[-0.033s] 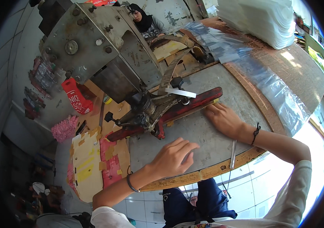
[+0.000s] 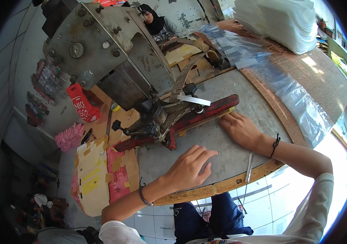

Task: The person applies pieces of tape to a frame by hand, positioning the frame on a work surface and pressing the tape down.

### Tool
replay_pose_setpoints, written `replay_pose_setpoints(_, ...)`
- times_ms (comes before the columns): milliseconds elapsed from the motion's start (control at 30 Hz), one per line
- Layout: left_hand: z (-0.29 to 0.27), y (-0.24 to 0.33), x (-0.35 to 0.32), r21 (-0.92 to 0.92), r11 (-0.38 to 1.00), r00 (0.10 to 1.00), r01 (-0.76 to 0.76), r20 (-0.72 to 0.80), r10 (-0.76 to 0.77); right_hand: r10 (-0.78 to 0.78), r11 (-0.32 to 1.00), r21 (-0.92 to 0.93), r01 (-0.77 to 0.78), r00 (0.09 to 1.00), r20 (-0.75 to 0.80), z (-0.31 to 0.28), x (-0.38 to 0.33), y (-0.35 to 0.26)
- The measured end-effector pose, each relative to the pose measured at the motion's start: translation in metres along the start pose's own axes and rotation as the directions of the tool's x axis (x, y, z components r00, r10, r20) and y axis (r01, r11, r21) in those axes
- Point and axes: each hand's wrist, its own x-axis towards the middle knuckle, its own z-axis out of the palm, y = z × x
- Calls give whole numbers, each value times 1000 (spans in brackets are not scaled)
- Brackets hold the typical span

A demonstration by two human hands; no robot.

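Fingers of the bare left hand (image 2: 187, 168) curve loosely apart from the thumb, gripping nothing visible, nearer than the long, worn red bar (image 2: 218, 109). Also nearer than the bar, a slim silvery metal strip (image 2: 249, 164) lies across the brown wooden table rim (image 2: 210, 190); a dragging sleeve could knock it down. Fingers of the bare right hand (image 2: 240, 130) bunch together beside the bar's right end; whether they pinch anything, I cannot tell. If the bulky grey steel press (image 2: 100, 44) rising behind the bar drives it downward, those fingertips could be crushed, being so close.
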Motion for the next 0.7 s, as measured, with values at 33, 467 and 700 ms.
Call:
replay_pose_setpoints(33,11,1,7,-52,997,997,64,-45,-66,-4,990,137,13,998,-61,4,-2,0)
replay_pose_setpoints(467,54,-22,16,240,913,944,330,-102,-315,39,980,197,-42,999,19,0,1,-2)
replay_pose_setpoints(700,52,-22,14,274,874,915,402,-78,-396,53,976,212,-56,998,20,-2,1,-2)
